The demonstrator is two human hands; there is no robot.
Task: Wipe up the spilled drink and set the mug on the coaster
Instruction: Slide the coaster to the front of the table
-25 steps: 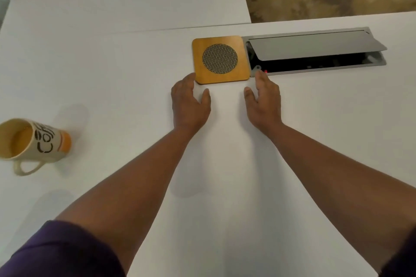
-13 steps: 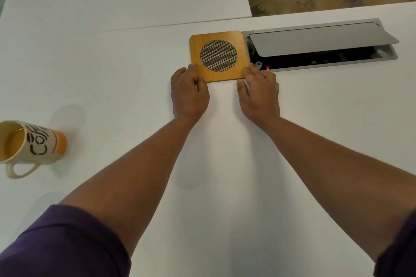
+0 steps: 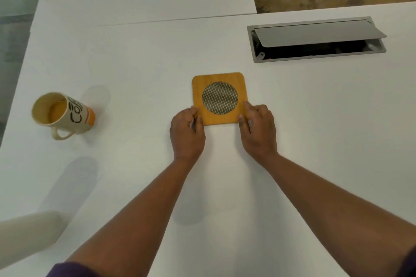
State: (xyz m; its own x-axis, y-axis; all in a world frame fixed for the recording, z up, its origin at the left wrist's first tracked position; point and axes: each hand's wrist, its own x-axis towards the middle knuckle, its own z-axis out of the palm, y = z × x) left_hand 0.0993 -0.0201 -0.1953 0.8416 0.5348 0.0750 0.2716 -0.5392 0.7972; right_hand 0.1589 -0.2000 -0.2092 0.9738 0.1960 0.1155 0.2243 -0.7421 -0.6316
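A square wooden coaster [image 3: 219,78] with a round mesh centre lies flat on the white table [image 3: 315,130] near its middle. My left hand [image 3: 186,134] pinches the coaster's near left corner and my right hand [image 3: 257,129] pinches its near right corner. A cream mug [image 3: 65,114] with black lettering and an orange band lies on its side at the far left, its mouth turned toward me and a little orange drink inside. No spilled liquid shows on the table.
A grey cable box [image 3: 317,39] with its lid propped open is sunk into the table at the back right. A blurred pale object [image 3: 27,234] sits at the near left edge. A table seam [image 3: 135,23] runs behind the coaster.
Both hands took hold of the coaster's near corners and pulled it toward me, away from the cable box. The mug has not moved.
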